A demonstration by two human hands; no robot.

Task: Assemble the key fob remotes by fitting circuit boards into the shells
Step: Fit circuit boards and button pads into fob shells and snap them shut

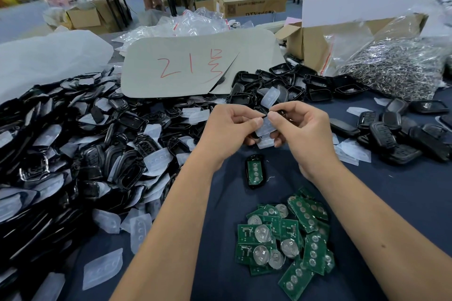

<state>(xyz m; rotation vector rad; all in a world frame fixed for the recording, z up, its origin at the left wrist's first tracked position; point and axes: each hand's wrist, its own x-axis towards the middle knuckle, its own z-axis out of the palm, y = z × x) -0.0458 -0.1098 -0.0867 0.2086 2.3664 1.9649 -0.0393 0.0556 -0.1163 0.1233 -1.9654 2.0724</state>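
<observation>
My left hand [230,127] and my right hand [300,129] meet above the middle of the table, both pinching one black key fob shell [281,113] with a translucent rubber button pad [265,128] over it. A second pad [265,142] hangs just under my fingers. Below my hands lies a black shell with a green circuit board seated in it [254,171]. A loose heap of green circuit boards [286,237], some showing round coin cells, sits near the front edge.
A big pile of black shells and clear pads [80,149] fills the left. More black shells [401,134] lie at the right. Behind are a grey card with red writing [195,63], an open cardboard box [318,41] and a bag of metal parts [396,63].
</observation>
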